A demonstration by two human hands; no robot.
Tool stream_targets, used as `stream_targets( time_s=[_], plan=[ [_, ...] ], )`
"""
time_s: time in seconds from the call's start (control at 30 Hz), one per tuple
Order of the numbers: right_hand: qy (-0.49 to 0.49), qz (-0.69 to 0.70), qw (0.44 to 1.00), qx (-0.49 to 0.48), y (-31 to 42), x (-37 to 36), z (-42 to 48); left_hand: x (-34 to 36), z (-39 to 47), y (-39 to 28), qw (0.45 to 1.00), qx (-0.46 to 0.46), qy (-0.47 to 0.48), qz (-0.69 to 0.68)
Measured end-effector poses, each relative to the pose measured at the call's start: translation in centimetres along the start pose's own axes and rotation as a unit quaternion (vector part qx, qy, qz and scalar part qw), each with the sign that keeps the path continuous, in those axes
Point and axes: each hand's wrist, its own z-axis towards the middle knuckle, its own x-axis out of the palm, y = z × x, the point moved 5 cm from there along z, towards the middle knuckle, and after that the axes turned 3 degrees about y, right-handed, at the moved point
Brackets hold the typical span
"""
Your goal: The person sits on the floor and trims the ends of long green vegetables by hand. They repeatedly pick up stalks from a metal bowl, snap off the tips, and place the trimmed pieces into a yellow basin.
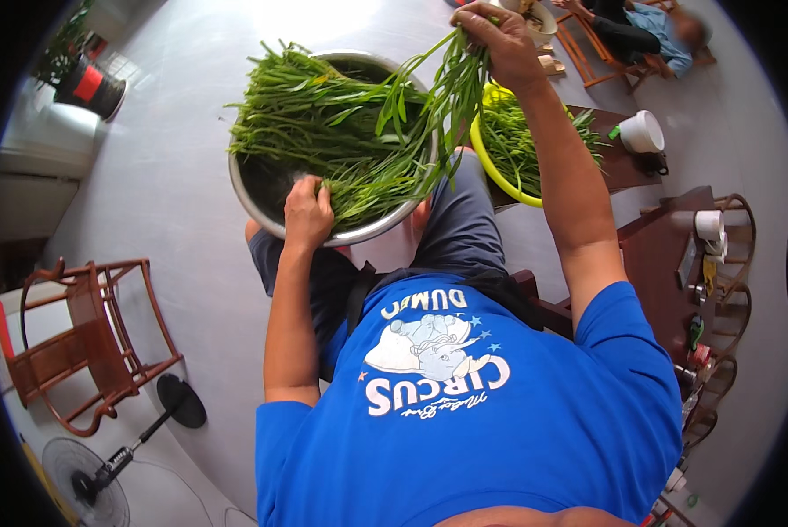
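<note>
A wide metal basin [248, 203] is in front of me, above my knees. Long-stemmed leafy greens [302, 109] are heaped in it, stems mostly towards the left, over a dark interior. At the basin's near left side, my left hand [308, 212] pinches the end of a bundle of greens [374, 191]. My right hand [503, 43] is raised past the basin's far right rim, its fingers closed around a bunch of leafy greens [458, 95] that hangs down over that rim. Below my right forearm, a yellow-green plastic basket [493, 172] holds more greens [509, 135].
The basket stands on a dark wooden surface beside a white tub [641, 132]. Rightward is a wooden table [661, 263] with cups and small items. A wooden chair [94, 342] and a standing fan [91, 471] are at left. A seated person [657, 39] is at far right.
</note>
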Motion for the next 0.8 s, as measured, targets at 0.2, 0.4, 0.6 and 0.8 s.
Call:
stream_targets(
  time_s=[0.2, 0.4, 0.6, 0.8],
  plan=[
    [-0.076, 0.015, 0.995, -0.056, 3.8, -10.7, -2.1, 0.8, -0.3, -2.6, 0.981, 0.000, 0.076, 0.177],
    [-0.046, -0.267, 0.961, -0.059, 8.2, -15.8, -4.1, -0.2, -0.5, -3.5, 0.969, -0.022, 0.102, 0.224],
    [0.114, -0.513, 0.851, -0.005, -1.9, -17.7, -5.4, 0.3, -0.1, -4.3, 0.966, -0.024, 0.110, 0.234],
    [0.215, -0.558, 0.794, 0.114, -13.1, -12.3, -8.9, 0.7, -0.3, -3.5, 0.968, -0.015, 0.106, 0.227]
  ],
)
